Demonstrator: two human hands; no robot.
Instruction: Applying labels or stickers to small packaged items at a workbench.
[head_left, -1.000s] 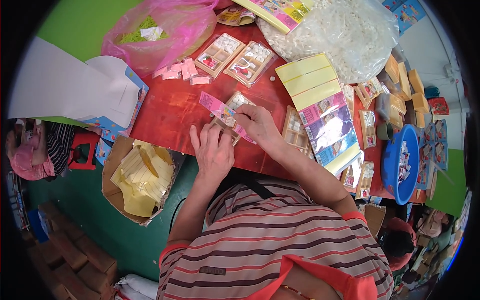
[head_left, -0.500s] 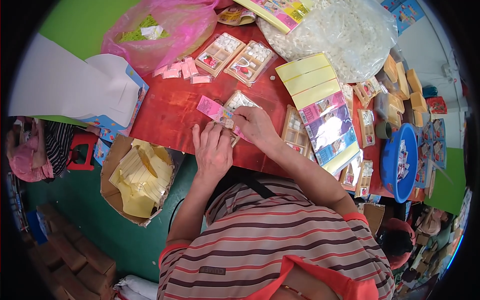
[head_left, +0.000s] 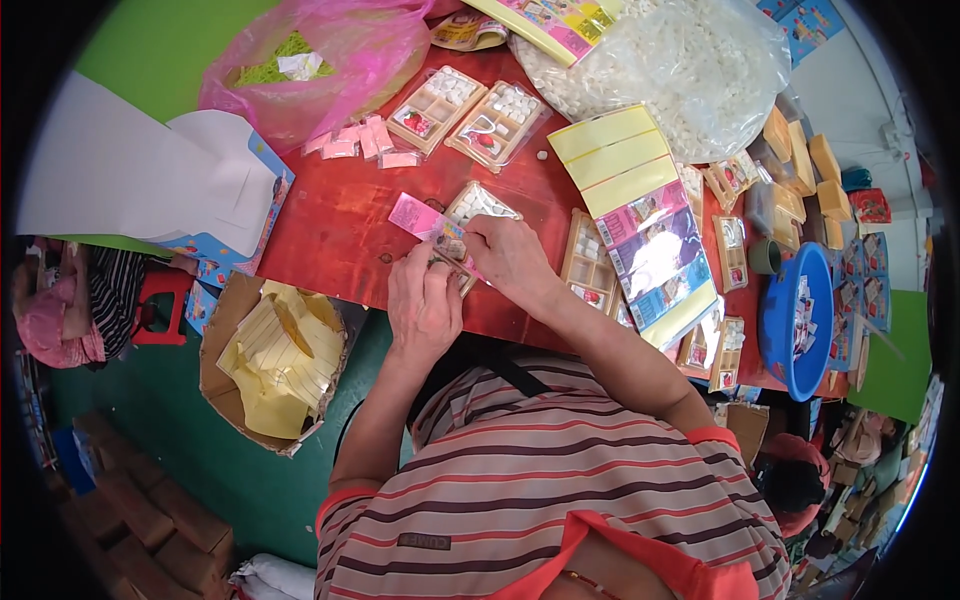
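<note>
My left hand (head_left: 424,303) and my right hand (head_left: 511,257) meet at the near edge of the red table (head_left: 330,220). Between them they hold a small clear compartment tray (head_left: 474,210) with white pieces in it. A pink printed card (head_left: 416,216) sticks out from under the tray toward the upper left. My fingers pinch the tray's near end, which they hide.
Two filled compartment trays (head_left: 468,110) and loose pink packets (head_left: 362,142) lie farther back. A pink bag (head_left: 330,60) and a clear bag of white pieces (head_left: 680,70) sit at the far edge. Stacked yellow and coloured cards (head_left: 640,210), a blue basin (head_left: 795,320) and a cardboard box of yellow sheets (head_left: 275,360) surround me.
The tray and pink card shifted slightly toward the table's near edge as both hands drew closer together over them.
</note>
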